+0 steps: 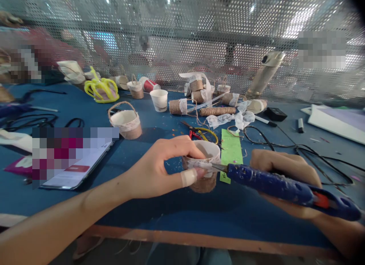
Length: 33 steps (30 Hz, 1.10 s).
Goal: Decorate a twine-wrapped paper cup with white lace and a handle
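My left hand [159,168] grips a small paper cup [205,149] wrapped in twine and white lace, low in the middle of the view. Its thumb, with a plaster on it, presses the lace against the cup's side. My right hand [285,170] is wrapped round a blue glue gun [288,187]. The gun's metal tip touches the lace band at the cup's right side. A green paper strip [231,151] lies on the blue table [171,211] just behind the cup.
A finished cup basket [127,122] stands left of centre, next to a tablet [80,170]. Scissors [196,134], twine spools [217,111], lace, more cups [159,99] and a yellow basket [101,89] fill the back. Black cables [308,149] run at right. A perforated metal screen [182,37] closes the far side.
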Tool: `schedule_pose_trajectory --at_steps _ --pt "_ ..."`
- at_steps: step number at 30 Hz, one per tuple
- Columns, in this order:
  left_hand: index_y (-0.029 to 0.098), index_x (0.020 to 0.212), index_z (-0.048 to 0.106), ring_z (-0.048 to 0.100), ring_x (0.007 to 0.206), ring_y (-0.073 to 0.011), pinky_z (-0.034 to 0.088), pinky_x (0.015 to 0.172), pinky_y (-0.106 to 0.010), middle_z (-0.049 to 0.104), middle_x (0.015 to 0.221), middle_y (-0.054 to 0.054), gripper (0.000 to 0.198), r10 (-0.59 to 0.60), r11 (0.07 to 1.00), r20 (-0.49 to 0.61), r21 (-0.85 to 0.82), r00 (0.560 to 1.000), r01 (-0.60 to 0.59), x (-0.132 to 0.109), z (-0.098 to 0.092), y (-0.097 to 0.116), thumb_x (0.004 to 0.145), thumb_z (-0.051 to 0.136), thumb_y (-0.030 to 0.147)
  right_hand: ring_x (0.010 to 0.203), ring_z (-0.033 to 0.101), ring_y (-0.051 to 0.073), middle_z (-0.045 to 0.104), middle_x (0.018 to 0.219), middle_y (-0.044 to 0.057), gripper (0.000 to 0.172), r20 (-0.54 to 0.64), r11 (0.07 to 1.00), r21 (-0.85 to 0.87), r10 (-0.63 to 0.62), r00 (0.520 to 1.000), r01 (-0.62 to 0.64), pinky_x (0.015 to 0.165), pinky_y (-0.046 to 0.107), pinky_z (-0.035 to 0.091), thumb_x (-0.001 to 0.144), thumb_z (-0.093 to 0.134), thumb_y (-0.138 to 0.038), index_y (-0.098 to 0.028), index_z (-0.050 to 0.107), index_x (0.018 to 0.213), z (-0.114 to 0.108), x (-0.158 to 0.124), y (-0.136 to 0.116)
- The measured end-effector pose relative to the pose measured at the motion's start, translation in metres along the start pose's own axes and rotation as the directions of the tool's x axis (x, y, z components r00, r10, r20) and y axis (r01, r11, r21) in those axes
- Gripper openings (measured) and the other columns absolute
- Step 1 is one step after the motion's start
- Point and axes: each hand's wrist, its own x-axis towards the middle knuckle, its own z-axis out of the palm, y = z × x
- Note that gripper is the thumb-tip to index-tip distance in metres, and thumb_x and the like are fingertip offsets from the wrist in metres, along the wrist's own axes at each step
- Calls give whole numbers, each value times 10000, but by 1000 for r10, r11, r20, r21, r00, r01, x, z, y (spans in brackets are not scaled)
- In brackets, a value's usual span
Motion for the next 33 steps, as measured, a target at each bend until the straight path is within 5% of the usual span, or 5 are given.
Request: schedule_pose_trajectory --at_steps 20,33 --pt "153 904 699 638 831 -138 482 777 -222 729 908 -7 67 -38 999 10 -16 999 38 0 -1 -1 880 691 90 470 372 110 407 573 -66 268 -13 994 -105 30 999 -31 447 262 267 807 628 -261 -248 380 708 -1 -5 3" --pt "178 839 719 631 813 -163 495 784 -249 697 835 7 173 -364 928 3 -80 931 363 3 1 5 927 676 319 541 530 130 564 663 -23 160 -54 998 -60 -29 998 25 482 269 426 779 648 -158 -240 511 792 0 -3 0"
